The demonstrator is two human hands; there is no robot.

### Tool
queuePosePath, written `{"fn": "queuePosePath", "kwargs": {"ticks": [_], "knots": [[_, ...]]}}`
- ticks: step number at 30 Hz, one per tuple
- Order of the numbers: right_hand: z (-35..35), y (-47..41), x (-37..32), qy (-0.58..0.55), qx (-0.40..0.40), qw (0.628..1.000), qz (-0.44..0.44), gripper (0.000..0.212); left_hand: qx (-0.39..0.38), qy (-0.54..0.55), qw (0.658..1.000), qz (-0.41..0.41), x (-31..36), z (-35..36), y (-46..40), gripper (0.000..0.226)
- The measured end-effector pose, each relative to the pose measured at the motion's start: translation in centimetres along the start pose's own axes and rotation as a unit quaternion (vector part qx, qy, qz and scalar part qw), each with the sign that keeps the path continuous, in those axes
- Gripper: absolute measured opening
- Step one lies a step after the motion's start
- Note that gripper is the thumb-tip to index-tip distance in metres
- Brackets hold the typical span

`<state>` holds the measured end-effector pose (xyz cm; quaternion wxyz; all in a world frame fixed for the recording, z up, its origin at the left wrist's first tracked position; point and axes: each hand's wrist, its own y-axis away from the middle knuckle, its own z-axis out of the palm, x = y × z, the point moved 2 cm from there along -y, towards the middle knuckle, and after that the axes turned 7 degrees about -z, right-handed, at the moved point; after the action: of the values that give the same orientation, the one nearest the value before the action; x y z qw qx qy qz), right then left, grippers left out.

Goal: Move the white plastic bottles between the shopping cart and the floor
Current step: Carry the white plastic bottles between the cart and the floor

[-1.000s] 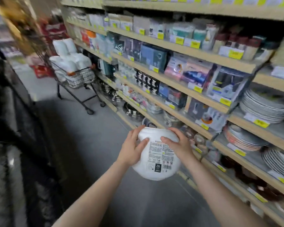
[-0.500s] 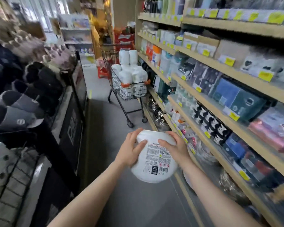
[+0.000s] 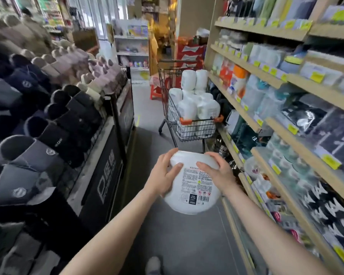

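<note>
I carry a large white plastic bottle [image 3: 193, 187] with a printed label in front of me, above the grey floor [image 3: 179, 239]. My left hand [image 3: 164, 175] grips its left side and my right hand [image 3: 216, 173] grips its right side, fingers curled over the top. Ahead in the aisle stands a wire shopping cart [image 3: 195, 130] with orange corner guards, close to the right shelves. It is heaped with several white plastic bottles [image 3: 197, 100], stacked above its rim.
Wooden shelves [image 3: 286, 124] packed with goods and yellow price tags line the right side. A dark display [image 3: 107, 155] of slippers [image 3: 34, 135] runs along the left. My shoe [image 3: 153, 264] shows at the bottom. A red stool [image 3: 155, 90] stands beyond the cart.
The view has swung left and forward along the aisle, so the cart now stands straight ahead and nearer. Both hands keep the same hold on the bottle.
</note>
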<state>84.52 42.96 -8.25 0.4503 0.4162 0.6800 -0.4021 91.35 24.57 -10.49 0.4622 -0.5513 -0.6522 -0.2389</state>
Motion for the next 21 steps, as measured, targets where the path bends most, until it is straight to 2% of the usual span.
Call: {"fn": "queuePosePath", "kwargs": {"ticks": [6, 10, 14, 18, 21], "knots": [[5.3, -13.8, -0.6, -0.01, 0.032, 0.999, 0.001, 0.064, -0.014, -0.013, 1.0, 0.015, -3.3, -5.0, -14.5, 0.067], [7.3, -21.8, -0.5, -0.017, 0.032, 0.999, 0.007, 0.058, -0.023, -0.005, 1.0, 0.012, -5.3, -6.4, -22.8, 0.067], [8.5, -30.2, 0.2, -0.007, 0.032, 0.999, 0.002, 0.041, -0.028, -0.001, 1.0, 0.014, -7.6, -6.8, -31.4, 0.067], [9.4, -40.4, 2.0, -0.001, 0.034, 0.999, 0.001, 0.054, -0.032, -0.003, 0.999, 0.02, -9.8, -6.7, -41.5, 0.063], [10.1, -48.6, 2.7, 0.011, 0.013, 1.0, -0.021, 0.061, -0.02, -0.003, 1.0, 0.015, -11.4, -7.0, -49.2, 0.069]]}}
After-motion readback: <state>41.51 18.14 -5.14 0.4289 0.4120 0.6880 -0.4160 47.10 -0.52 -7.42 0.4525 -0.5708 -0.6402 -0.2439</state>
